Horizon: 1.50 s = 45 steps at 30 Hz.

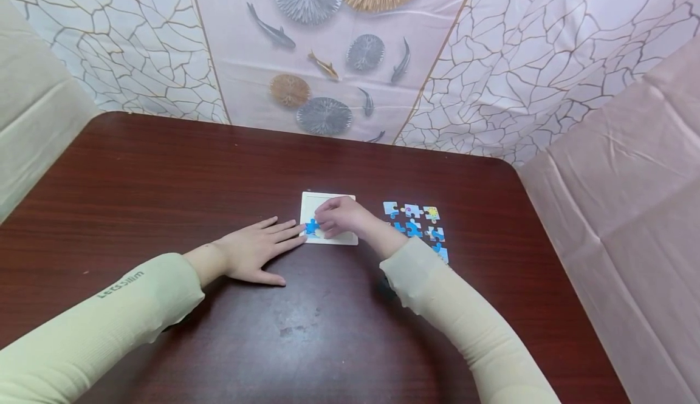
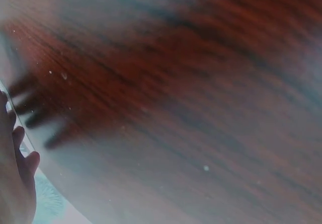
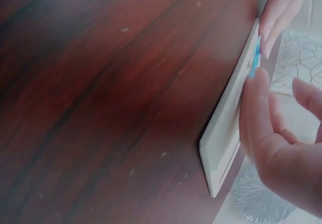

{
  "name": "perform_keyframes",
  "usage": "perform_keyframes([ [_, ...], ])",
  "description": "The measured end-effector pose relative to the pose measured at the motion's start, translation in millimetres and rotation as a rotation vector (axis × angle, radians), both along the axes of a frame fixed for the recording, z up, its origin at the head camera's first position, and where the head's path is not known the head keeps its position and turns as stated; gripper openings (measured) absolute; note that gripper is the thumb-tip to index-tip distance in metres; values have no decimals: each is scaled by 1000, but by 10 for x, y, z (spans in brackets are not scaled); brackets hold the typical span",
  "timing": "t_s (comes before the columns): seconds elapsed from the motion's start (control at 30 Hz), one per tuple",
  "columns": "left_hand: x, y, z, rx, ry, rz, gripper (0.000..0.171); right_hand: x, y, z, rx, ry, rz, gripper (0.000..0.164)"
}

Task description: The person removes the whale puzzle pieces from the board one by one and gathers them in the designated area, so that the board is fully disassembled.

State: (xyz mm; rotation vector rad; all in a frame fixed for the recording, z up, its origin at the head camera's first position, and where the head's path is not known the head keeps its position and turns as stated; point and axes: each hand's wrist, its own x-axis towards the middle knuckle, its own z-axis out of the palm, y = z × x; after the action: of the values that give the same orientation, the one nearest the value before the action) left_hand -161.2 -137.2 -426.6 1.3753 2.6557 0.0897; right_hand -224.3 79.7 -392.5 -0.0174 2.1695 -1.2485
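A small white puzzle tray [image 1: 309, 202] lies on the table, with a blue jigsaw piece [image 1: 312, 226] in its lower left part. My left hand [image 1: 256, 252] lies with its fingers spread, fingertips at the tray's left edge beside that piece. Over the tray is my right hand [image 1: 343, 215], its fingers bent down toward the blue piece. In the right wrist view a fingertip [image 3: 260, 78] presses close to the blue piece [image 3: 255, 63], and the thumb stands apart from the fingers. The right hand hides much of the tray's middle in the head view.
Several loose jigsaw pieces [image 1: 414, 229] lie in rows to the right of the tray, partly hidden by the right forearm. They rest on a dark red-brown wooden table [image 1: 164, 173]. Patterned cloth [image 1: 328, 88] hangs behind the table's far edge.
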Motion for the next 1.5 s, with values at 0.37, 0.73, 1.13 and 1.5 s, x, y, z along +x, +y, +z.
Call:
perform_keyframes([
  [0.37,-5,16,23,-3,-8,4,83,9,-47,40,58,-8,-37,27],
  [0.73,11,3,14,13,-14,6,82,2,-51,8,-5,-31,-85,26],
  [1.13,1,11,23,13,5,0,82,31,-81,-85,11,2,-89,28],
  [1.5,7,10,45,24,-5,4,82,9,-19,-64,41,16,-81,28],
])
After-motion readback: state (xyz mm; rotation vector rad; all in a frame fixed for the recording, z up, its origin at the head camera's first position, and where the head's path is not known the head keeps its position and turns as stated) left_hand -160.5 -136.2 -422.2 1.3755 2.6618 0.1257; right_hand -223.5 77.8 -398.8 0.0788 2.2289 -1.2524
